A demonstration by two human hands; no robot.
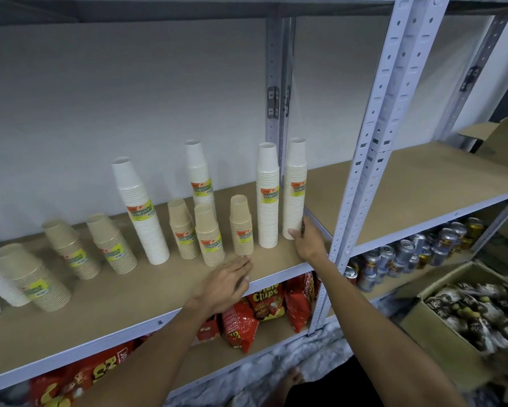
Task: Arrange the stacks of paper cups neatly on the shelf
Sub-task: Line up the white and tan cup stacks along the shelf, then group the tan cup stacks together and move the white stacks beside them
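Observation:
Upside-down paper cup stacks stand on the brown shelf board (129,304). At the right end is a tall white stack (294,183), and my right hand (307,242) grips its base, thumb in front and fingers on the right side. Just left of it is another tall white stack (267,195), then a short brown stack (241,224). My left hand (226,284) hovers flat below that brown stack, fingertips close to its base, holding nothing. Further left are two brown stacks (208,239) (183,230), a white stack behind them (200,177), a leaning white stack (141,212) and several leaning brown stacks (111,245).
A grey perforated upright (364,171) stands just right of my right hand. Beyond it the neighbouring shelf board (423,186) carries a cardboard box (499,136). Below are snack bags (264,301), drink cans (408,254) and an open carton of packets (467,312).

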